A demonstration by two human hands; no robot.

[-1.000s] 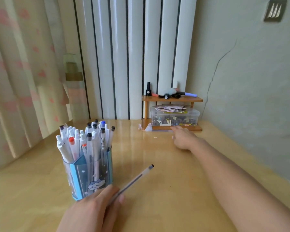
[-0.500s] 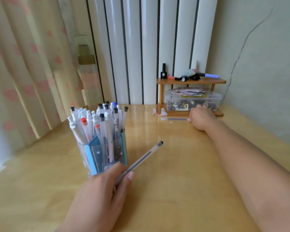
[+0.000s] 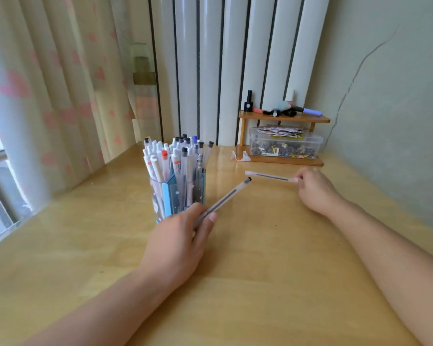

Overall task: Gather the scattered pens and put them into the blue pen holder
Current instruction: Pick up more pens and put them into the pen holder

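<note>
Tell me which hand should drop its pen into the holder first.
Left. The left hand already holds a pen right beside the blue holder; the right hand grips its pen farther away, near the shelf.

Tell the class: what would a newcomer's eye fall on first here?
The blue pen holder, crammed with pens, stands mid-table. Beside it the left hand grips a clear pen, while the right hand pinches another pen near the wooden shelf.

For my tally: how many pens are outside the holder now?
2. One pen is in the left hand, beside the holder. Another pen is in the right hand. Others may be hidden.
</note>
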